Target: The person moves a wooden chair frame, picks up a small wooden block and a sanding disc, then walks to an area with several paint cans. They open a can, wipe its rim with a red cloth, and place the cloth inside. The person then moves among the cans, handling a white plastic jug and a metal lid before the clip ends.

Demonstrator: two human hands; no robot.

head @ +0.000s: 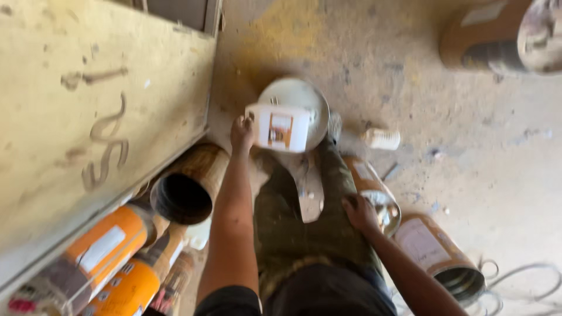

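I am gripping the white jug [280, 127] by its handle with my left hand [242, 133], tilting it slowly over the pail [313, 99], while my right hand [358, 212], fingers spread, is steadying the open can [374, 193].

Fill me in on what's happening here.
A person stands on a dusty floor. The left hand grips a white jug, held over a round white lid. The right hand rests on the rim of an open can. More cans lie about, and a small white bottle lies nearby.
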